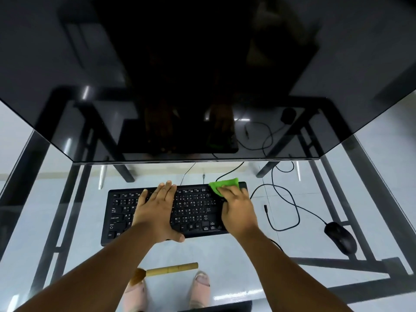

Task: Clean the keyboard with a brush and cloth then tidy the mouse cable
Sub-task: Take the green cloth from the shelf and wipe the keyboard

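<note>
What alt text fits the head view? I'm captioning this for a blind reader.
The right hand presses a green cloth on the keyboard's far right corner while the left hand lies flat on the keys. A brush lies nearer on the glass desk; a mouse and its loose cable lie right.

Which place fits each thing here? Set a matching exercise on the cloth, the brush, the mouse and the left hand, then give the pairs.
Things:
1. green cloth
2. brush
3. mouse
4. left hand

Places:
A. on the glass desk, right of the keyboard
B. flat on the keys
C. under the right hand, at the keyboard's far right corner
D. on the glass, nearer the person than the keyboard

Pairs: 1-C, 2-D, 3-A, 4-B
</note>
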Available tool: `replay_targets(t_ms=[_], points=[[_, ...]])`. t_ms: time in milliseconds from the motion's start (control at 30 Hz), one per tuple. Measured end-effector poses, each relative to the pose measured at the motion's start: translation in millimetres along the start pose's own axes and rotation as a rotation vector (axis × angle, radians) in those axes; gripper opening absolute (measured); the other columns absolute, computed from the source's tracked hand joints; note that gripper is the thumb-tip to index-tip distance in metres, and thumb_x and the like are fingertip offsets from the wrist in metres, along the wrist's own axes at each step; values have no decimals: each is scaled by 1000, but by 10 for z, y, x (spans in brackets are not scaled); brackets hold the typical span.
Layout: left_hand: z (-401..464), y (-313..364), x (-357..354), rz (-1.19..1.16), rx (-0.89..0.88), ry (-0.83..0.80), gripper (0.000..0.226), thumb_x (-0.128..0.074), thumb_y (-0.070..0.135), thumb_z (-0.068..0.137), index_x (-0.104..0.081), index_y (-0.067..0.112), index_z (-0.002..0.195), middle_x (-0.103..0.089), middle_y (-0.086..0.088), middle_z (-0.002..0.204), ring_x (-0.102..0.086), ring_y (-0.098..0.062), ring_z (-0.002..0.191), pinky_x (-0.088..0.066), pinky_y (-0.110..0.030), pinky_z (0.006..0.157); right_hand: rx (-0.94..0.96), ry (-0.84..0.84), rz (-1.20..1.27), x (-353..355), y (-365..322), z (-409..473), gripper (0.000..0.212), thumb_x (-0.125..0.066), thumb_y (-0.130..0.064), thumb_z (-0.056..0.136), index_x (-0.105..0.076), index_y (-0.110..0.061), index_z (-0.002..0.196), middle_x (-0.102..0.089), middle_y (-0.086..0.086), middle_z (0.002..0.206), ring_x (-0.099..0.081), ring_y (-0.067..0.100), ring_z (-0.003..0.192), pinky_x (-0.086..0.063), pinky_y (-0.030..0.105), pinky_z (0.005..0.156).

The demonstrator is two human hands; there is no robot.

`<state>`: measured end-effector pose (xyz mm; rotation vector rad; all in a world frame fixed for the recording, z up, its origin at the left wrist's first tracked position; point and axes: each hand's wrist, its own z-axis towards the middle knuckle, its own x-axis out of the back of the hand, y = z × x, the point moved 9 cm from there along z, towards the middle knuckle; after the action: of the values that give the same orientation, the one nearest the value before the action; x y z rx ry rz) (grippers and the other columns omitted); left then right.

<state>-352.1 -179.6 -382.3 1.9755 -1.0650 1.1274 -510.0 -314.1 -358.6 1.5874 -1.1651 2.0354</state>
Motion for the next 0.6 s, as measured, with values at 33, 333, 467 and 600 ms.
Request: replay_targets(t_ms=[33,333,467,600], points=[[0,2,1,-2,-4,0,140,-67,79,56,17,21,152,20,4,160,14,-13,148,9,-45,119,-23,15,-9,44,102,-14,50,-53,5,78,-65,-11,123,-64,4,118,-53,28,98,-54,37,86],[-6,-28,-24,-33,-8,12,141,-67,80,53,17,23,152,21,7,160,15,-10,147,6,-46,120,-53,-13,-61,-6,-19,123,58,-51,3,78,-56,-9,134,-56,5,136,-47,31,105,-47,37,97],[-2,-41,-41,-51,-15,19,141,-67,79,54,17,25,151,21,8,159,15,-9,147,5,-46,120,107,-31,-9,-12,-12,-90,59,-52,6,77,-60,-15,131,-58,0,133,-48,25,102,-43,27,97],[11,-38,-44,-57,-19,29,141,-68,79,53,17,25,152,21,8,160,15,-10,147,4,-47,120,-96,61,4,132,367,-36,59,-52,10,75,-62,-11,129,-60,4,131,-51,30,101,-51,39,94]])
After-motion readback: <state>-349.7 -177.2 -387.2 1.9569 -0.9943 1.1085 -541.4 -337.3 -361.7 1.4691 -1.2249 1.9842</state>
